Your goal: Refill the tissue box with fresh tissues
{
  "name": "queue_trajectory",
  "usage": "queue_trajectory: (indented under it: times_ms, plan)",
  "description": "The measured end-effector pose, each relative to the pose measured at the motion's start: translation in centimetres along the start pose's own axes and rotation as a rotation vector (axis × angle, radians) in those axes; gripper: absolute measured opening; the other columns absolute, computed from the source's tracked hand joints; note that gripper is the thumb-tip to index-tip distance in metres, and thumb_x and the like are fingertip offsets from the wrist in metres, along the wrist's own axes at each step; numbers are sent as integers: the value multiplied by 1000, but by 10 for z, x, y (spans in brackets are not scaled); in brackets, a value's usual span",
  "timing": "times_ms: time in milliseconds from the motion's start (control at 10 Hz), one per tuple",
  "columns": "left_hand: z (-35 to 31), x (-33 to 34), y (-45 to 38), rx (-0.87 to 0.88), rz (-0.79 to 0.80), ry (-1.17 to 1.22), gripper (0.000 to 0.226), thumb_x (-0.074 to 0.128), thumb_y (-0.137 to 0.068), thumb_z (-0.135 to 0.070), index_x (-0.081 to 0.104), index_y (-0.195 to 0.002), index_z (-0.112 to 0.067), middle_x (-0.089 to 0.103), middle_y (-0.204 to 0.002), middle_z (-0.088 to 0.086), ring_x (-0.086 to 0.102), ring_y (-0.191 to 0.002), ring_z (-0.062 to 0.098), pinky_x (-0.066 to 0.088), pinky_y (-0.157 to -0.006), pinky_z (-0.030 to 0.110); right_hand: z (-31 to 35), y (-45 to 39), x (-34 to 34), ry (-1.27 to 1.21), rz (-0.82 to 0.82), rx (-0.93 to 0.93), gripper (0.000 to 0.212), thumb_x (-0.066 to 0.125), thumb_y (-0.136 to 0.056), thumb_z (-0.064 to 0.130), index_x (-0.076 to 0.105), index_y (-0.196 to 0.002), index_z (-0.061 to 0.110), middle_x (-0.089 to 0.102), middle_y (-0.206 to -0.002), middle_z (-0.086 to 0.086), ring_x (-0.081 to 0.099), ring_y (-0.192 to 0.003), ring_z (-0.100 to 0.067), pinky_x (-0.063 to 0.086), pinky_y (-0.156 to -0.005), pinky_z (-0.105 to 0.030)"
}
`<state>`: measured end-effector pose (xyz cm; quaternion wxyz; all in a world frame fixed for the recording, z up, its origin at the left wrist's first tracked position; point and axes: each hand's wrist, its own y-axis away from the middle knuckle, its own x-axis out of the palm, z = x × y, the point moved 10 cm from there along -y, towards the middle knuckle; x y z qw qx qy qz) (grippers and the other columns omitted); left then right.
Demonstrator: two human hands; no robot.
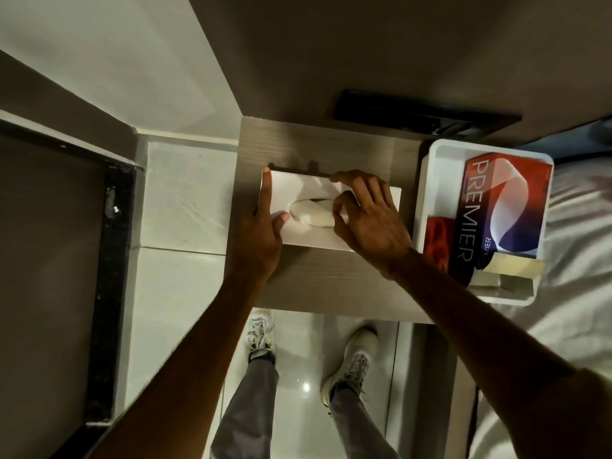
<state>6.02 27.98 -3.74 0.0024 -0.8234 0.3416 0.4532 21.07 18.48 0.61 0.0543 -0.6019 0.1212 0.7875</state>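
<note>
A white tissue box (308, 235) lies flat on a small wooden bedside table (331, 279). A white tissue (313, 215) bulges out of the slot in its top. My left hand (263, 236) rests on the box's left end, index finger stretched along the edge and thumb beside the tissue. My right hand (369, 223) lies over the right half of the box, with its fingertips pinching the tissue's right end.
A white tray (427, 180) at the table's right holds a red, blue and white "PREMIER" tissue pack (503, 207) and a red cloth (437, 240). A bed with white sheets (576, 260) lies to the right. A black panel (424, 117) sits behind the table. My shoes stand on the tiled floor below.
</note>
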Motion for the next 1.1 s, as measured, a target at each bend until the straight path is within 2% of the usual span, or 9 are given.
queue_trajectory:
  times_ms: [100, 400, 600, 700, 800, 900, 1000, 1100]
  plan:
    - [1, 1, 0, -13, 9, 4, 76, 54, -101, -33, 6, -161, -29, 36, -158, 6, 50, -133, 25, 44, -108, 49, -1, 6, -3, -36, -38, 38, 24, 59, -97, 30, 62, -111, 11, 50, -146, -13, 46, -134, -33, 41, -111, -48]
    - [-1, 1, 0, -18, 24, 4, 77, 53, -101, -32, 5, -161, -27, 31, -162, 4, 46, -138, 28, 41, -111, 48, -4, 8, -1, -93, -60, 95, 23, 54, -101, 27, 59, -117, 11, 51, -143, -13, 49, -131, -29, 42, -111, -43]
    - [-6, -1, 3, -21, 8, 33, 75, 52, -103, -32, 6, -161, -24, 43, -154, 8, 59, -121, 29, 53, -97, 42, -10, 27, 5, -246, -92, 163, 39, 55, -97, 38, 51, -130, 16, 52, -133, -5, 53, -119, -21, 48, -102, -39]
    - [-10, -4, 10, -1, -30, -9, 73, 51, -104, -33, 7, -161, -20, 40, -157, 9, 59, -123, 33, 51, -99, 44, -26, 50, 5, -236, -185, 356, 52, 59, -94, 43, 49, -136, 14, 52, -136, -7, 51, -123, -22, 48, -100, -36]
    - [-6, 0, 19, 4, -10, -3, 70, 46, -105, -35, 5, -161, -24, 37, -160, 8, 62, -119, 36, 56, -91, 42, -40, 81, 17, -273, -184, 591, 66, 57, -94, 50, 38, -149, 20, 41, -150, -8, 43, -136, -24, 50, -105, -41]
    - [2, 5, 25, -17, 30, -34, 68, 37, -107, -41, -4, -160, -34, 50, -149, 12, 67, -103, 35, 60, -80, 44, -39, 103, 36, -336, -106, 700, 71, 52, -98, 52, 20, -159, 32, 14, -168, -1, 23, -153, -27, 38, -112, -40]
    - [1, 4, 26, -4, 10, -127, 66, 32, -107, -44, -6, -160, -34, 63, -128, 13, 67, -78, 25, 62, -62, 42, -37, 106, 42, -400, -116, 721, 70, 50, -101, 49, 14, -160, 38, 2, -170, 7, 16, -156, -27, 37, -104, -35]
    - [2, 2, 25, -40, 30, -173, 67, 35, -107, -41, -3, -161, -28, 64, -126, 15, 68, -81, 28, 61, -61, 40, -35, 105, 38, -415, -71, 750, 72, 54, -100, 44, 16, -161, 35, 1, -171, 5, 14, -156, -26, 41, -110, -44]
